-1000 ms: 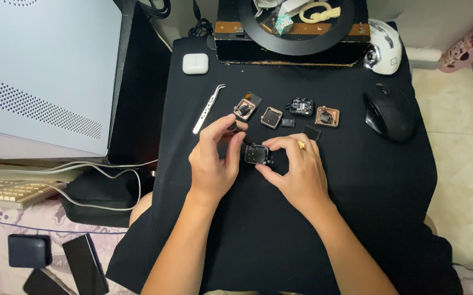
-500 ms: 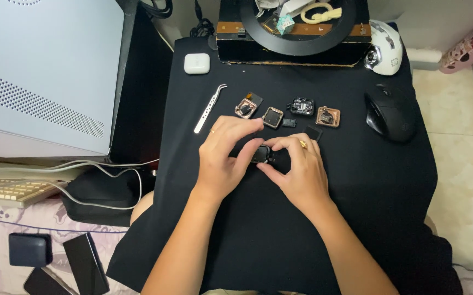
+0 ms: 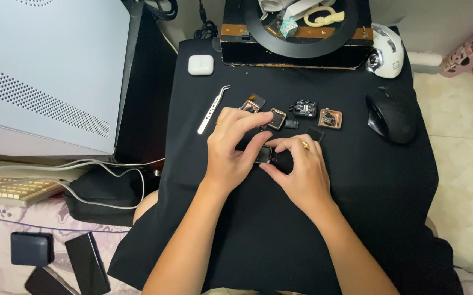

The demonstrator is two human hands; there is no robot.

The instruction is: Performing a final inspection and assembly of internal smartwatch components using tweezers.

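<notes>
At the centre of the frame, the left hand (image 3: 231, 150) and the right hand (image 3: 299, 169) meet over a black cloth (image 3: 356, 207), fingers of both pinched around a small black square part (image 3: 264, 154). Just above lie similar copper-rimmed parts (image 3: 276, 118); metal tweezers (image 3: 213, 109) lie upper left, and a black mouse (image 3: 392, 114) upper right.
</notes>
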